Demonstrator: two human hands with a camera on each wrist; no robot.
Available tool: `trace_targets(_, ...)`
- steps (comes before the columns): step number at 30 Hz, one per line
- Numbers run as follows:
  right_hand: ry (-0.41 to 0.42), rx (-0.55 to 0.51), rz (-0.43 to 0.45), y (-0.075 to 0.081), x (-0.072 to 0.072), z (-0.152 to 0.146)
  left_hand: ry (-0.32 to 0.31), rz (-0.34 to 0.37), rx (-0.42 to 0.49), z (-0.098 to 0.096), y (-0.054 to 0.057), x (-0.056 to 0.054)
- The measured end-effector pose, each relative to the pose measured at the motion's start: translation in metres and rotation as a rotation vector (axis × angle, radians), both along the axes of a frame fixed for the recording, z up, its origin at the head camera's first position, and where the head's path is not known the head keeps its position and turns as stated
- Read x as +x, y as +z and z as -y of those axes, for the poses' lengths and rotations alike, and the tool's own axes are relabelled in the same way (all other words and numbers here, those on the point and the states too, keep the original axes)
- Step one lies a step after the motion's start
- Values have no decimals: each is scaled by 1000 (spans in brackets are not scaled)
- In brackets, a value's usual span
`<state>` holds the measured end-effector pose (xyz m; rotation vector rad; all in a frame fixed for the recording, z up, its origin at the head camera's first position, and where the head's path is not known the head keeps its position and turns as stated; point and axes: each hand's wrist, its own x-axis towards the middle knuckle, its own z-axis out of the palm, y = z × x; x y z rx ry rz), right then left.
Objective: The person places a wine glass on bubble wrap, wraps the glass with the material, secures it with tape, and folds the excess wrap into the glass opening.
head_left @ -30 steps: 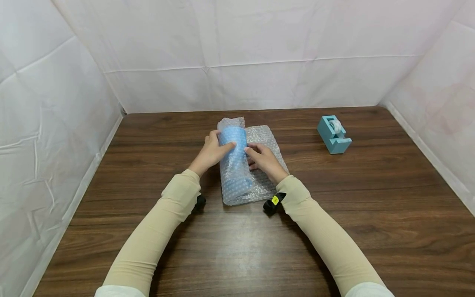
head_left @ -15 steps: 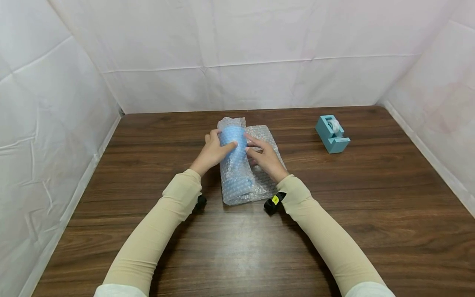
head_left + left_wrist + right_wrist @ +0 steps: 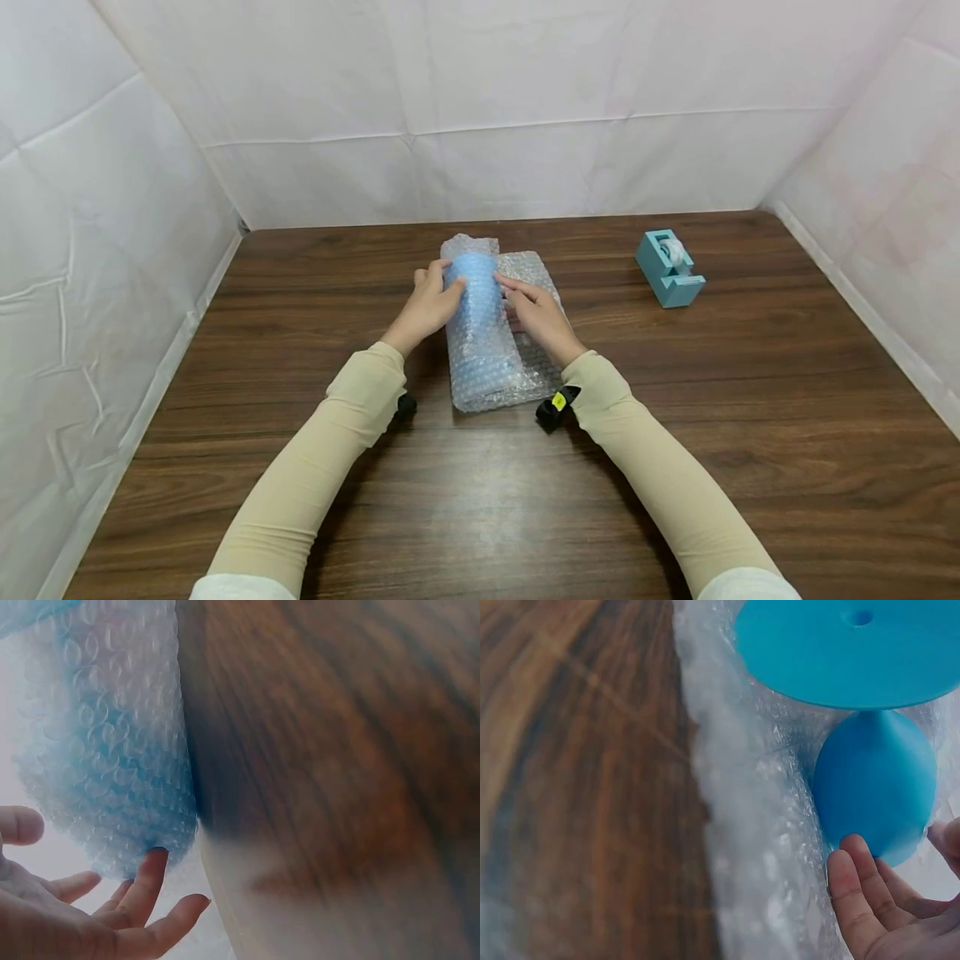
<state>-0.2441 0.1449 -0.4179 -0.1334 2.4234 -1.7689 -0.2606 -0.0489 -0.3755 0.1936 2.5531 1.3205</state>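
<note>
In the head view a strip of bubble wrap (image 3: 480, 354) lies folded over a blue goblet (image 3: 476, 279). The right wrist view shows the goblet's flat round foot and bowl (image 3: 877, 784) on its side between layers of wrap. My left hand (image 3: 425, 310) grips the left side of the wrapped bowl, thumb toward the top and fingers along the side. At the right side, my right hand (image 3: 542, 321) has its index fingertip on the wrap near the bowl's upper end. Its other fingers (image 3: 847, 881), mostly straight, touch the bowl from below.
A light-blue tape dispenser (image 3: 670, 268) with a roll of clear tape stands at the back right of the brown wooden table (image 3: 750, 417). More bubble wrap (image 3: 536, 271) lies flat under and right of the goblet. White cloth walls (image 3: 525, 100) enclose the back and sides.
The right index finger has moved up to the wrap's edge by the bowl. The left thumb has drawn back slightly leftward. The upper wrap layer reaches a little further right at the near end.
</note>
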Motion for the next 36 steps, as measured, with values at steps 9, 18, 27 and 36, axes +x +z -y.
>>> trace_targets(9,-5,26,38,-1,0,-5,-29,-25,35,1,-2,1)
trace_targets(18,31,135,0,0,-2,-6,-12,-64,46,1,-3,1)
trace_targets(27,28,97,-16,-2,-3,-8,4,-75,51,1,-2,2)
trace_targets(36,35,85,-66,-3,-2,-10,3,-16,53,1,1,3)
